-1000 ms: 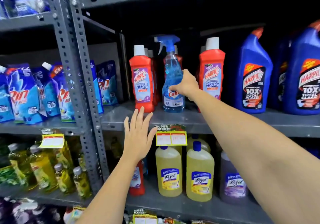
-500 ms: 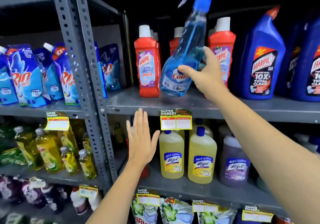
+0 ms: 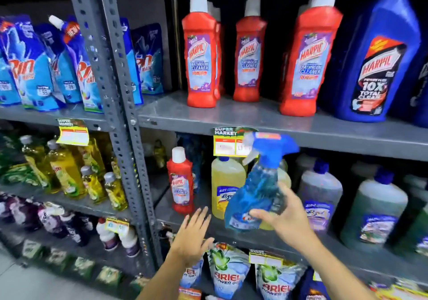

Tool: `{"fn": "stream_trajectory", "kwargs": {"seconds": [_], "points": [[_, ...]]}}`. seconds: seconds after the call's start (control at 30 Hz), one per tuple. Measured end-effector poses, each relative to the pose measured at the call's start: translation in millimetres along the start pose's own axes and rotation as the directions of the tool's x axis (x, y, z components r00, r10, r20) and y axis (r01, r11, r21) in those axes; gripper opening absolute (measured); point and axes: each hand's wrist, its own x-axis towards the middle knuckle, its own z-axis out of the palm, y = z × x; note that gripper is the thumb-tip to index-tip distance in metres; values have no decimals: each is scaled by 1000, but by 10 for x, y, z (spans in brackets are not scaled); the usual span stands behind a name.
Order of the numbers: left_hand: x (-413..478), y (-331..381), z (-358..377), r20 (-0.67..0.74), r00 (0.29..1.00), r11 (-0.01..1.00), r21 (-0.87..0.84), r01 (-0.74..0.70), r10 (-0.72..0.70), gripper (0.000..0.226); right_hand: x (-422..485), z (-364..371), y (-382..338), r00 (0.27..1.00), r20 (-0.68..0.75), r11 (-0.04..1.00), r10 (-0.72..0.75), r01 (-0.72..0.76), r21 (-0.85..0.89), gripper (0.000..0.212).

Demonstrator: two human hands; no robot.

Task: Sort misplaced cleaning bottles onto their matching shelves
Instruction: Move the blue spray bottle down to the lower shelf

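The right hand (image 3: pixel 287 221) grips the translucent blue plastic trigger-spray bottle (image 3: pixel 257 191), tilted clear of the shelf for relocating, while the left hand (image 3: pixel 192 237) hovers open-fingered.

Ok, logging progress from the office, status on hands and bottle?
Right hand gripping blue spray bottle, tilted, off the shelf. Left hand open, empty. Yellow bottles right behind it; lone red Harpic bottle stands beside them.
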Motion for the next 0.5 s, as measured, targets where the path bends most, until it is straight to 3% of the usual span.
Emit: {"fn": "stream_trajectory", "kwargs": {"seconds": [0.2, 0.33, 0.5], "points": [[100, 17, 187, 53, 995, 995, -53, 84, -81, 73, 163, 177, 699, 994, 11, 986, 113, -110, -126, 57], [75, 18, 299, 165, 984, 994, -70, 83, -71, 62, 244, 369, 1029, 988, -8, 963, 152, -149, -225, 60], [27, -43, 340, 168, 985, 994, -93, 60, -44, 61, 283, 587, 1206, 981, -69, 957, 179, -190, -218, 60]]}}
